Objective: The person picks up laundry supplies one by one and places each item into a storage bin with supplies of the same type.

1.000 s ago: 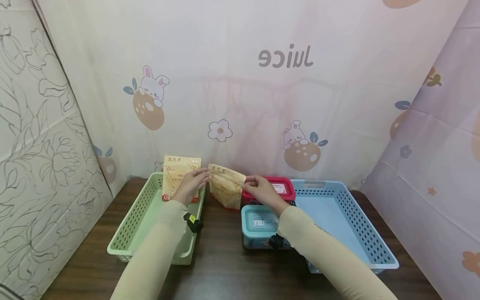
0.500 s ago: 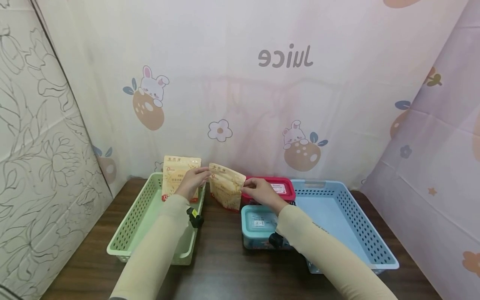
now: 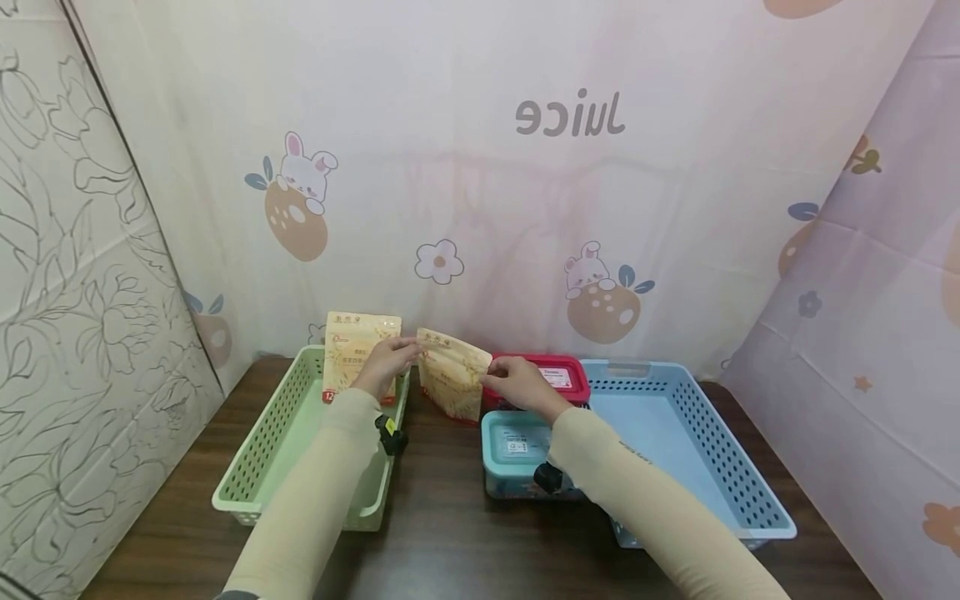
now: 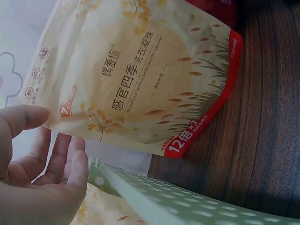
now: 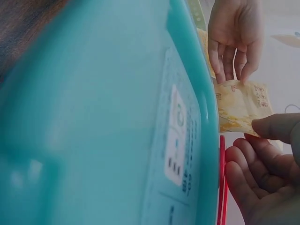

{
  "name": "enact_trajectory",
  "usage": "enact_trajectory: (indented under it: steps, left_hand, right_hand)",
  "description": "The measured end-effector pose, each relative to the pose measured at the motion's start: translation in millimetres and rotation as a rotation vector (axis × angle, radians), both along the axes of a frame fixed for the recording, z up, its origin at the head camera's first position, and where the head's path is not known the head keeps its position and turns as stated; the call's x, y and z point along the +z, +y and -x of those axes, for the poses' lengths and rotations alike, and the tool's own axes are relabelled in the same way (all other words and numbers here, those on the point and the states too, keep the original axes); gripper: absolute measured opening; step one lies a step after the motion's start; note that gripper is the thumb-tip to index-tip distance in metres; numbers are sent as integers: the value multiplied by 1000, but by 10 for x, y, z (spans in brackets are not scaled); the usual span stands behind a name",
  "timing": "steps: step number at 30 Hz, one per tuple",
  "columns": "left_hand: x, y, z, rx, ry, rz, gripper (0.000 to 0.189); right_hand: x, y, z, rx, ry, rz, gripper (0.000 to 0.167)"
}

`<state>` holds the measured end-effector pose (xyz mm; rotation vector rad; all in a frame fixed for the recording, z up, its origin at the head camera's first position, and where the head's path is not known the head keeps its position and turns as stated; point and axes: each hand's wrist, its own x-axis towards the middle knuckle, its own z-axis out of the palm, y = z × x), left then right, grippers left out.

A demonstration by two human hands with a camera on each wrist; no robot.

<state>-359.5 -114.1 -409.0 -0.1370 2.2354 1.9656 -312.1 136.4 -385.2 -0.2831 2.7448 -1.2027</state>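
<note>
At the bottom of the head view, two cream sleeves, the left one [image 3: 307,500] and the right one [image 3: 652,500], reach up over a dark wooden table [image 3: 442,542]. A green basket [image 3: 266,450] with holes in its walls sits at the lower left, and a blue basket [image 3: 716,442] at the lower right. Between them, nearer the blue one, stands a turquoise tub [image 3: 517,437] with a label on its lid, partly hidden by the right sleeve and a small black device [image 3: 549,477] at that wrist.

Farther up, near the middle of the frame, the left hand [image 3: 386,367] and the right hand [image 3: 528,387] hold a cream pouch [image 3: 453,375] between them. The left pinches its upper left corner between thumb and fingers; the right pinches its upper right corner the same way. The pouch is tilted, with its red bottom edge low; whether it touches the table cannot be told.

Just right of it, behind the turquoise tub, is a red-lidded tub [image 3: 573,377]. A second pouch [image 3: 345,358] stands upright at the green basket's far end, partly behind the left hand. Beyond everything hangs a pale curtain [image 3: 495,208] printed with rabbits, fruit and "Juice" in mirrored letters.
</note>
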Motion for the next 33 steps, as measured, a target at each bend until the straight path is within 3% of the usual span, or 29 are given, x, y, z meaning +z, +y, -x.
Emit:
enact_trajectory:
  steps: [14,33]
  left_hand:
    - [-22,7,8,-5,4,38,43]
    - [-49,-12,-25,-39,61,40,42]
  right_hand:
    - [-8,-20,8,15,14,-23,19]
    - [2,-21,7,2,-7,-22,19]
